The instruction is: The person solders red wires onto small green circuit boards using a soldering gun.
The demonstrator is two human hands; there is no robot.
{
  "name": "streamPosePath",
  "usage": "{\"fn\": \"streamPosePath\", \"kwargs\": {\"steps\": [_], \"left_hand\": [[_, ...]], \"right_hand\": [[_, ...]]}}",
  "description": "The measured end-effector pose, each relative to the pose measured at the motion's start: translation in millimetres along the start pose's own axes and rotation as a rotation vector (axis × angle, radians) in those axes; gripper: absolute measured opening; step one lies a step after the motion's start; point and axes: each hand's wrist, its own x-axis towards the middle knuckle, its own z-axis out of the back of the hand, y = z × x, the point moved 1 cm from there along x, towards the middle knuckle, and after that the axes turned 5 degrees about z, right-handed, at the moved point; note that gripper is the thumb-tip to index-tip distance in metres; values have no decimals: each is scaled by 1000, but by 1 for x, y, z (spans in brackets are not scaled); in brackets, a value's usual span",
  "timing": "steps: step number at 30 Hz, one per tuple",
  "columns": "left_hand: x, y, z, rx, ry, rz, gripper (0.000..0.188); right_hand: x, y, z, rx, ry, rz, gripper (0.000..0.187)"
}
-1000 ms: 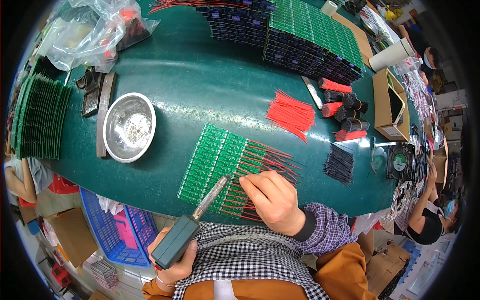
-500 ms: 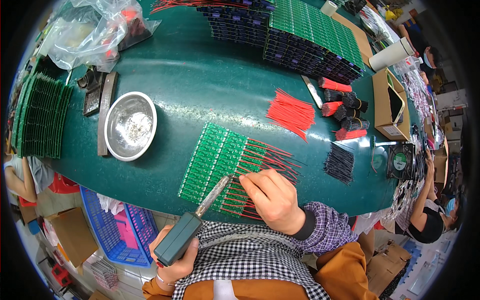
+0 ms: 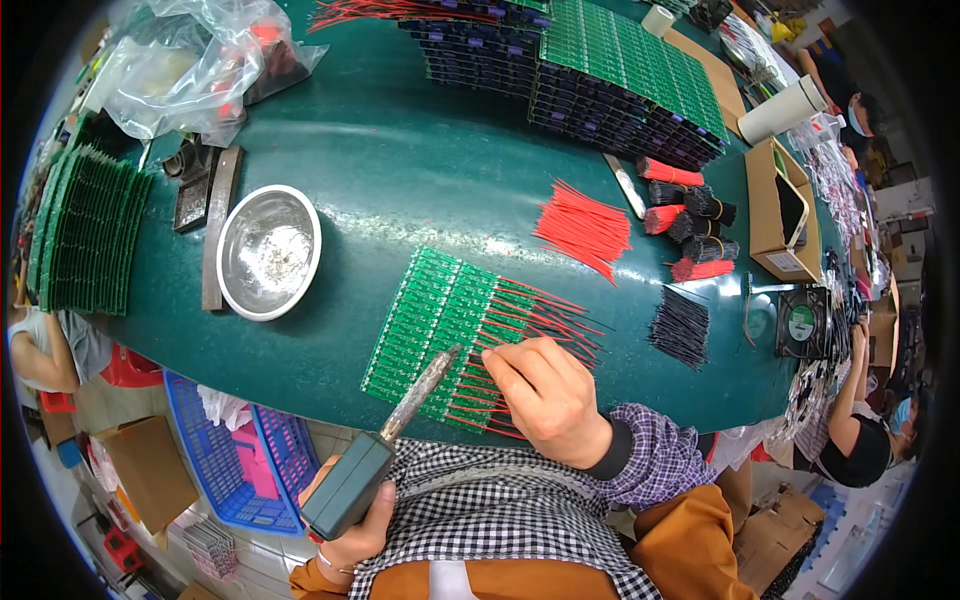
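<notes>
My left hand (image 3: 368,532) is wrapped round the dark green handle of a soldering iron (image 3: 350,487). The iron's grey metal barrel slants up and right, its tip over the right half of a green circuit board panel (image 3: 412,325). Beside that tip, my right hand (image 3: 552,405) is closed in a pinch at the panel, on what looks like a thin wire; its colour is hidden by the fingers. Red wires (image 3: 545,310) stick out to the right from the panel's right-hand part, above and below my right hand, some passing beneath it.
A white-rimmed metal bowl (image 3: 268,253) and a metal bar (image 3: 222,230) lie left. Loose red wires (image 3: 583,230), black wires (image 3: 680,328) and tied bundles (image 3: 705,205) lie right. Stacked panels (image 3: 630,80) stand at the back, more boards (image 3: 90,232) far left. Other people sit nearby.
The iron's tip has drawn back slightly to the left, away from my right fingertips, and its handle has shifted a little left and down. My right hand stays nearly in place.
</notes>
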Motion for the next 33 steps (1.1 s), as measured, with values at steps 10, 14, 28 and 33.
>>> {"fn": "streamPosePath", "kwargs": {"steps": [10,14,28,33], "left_hand": [[-7,-1,0,-16,-23,8,28],[-10,3,1,-3,9,23,27],[-3,-1,-3,-3,48,50,26],[-3,-2,-3,-8,57,87,26]], "right_hand": [[-4,6,4,56,-13,19,39],[0,7,4,73,-29,-3,39],[-2,7,2,57,3,-17,41],[0,8,3,43,12,-4,40]]}}
